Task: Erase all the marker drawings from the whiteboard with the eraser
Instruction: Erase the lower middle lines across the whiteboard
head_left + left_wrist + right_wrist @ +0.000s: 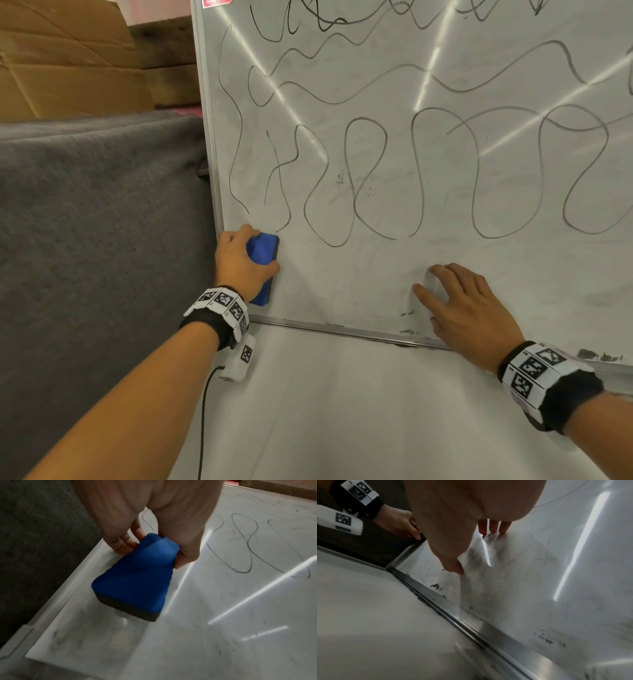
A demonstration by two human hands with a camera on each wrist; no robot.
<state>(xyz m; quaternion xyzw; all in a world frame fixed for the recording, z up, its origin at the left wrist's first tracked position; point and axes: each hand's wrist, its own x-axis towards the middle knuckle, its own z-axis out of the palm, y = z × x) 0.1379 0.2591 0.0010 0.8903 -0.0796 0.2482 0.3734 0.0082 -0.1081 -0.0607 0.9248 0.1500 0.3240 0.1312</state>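
Observation:
A whiteboard (445, 274) leans upright in front of me, covered in black looping marker lines (363, 178) over its upper and middle area. Its lower strip shows only grey smears. My left hand (239, 263) grips a blue eraser (262, 251) with a dark felt underside and holds it flat against the board's lower left corner. In the left wrist view the blue eraser (137, 574) sits beside the board's metal frame (68, 588). My right hand (459, 301) lies flat on the board near its bottom edge, fingers (493, 526) straight and spread.
A grey blanket (96, 240) covers something left of the board, with cardboard boxes (68, 58) behind it. A metal rail (342, 330) runs along the board's bottom edge, above a white surface (342, 411). A black cable (202, 428) hangs from my left wrist.

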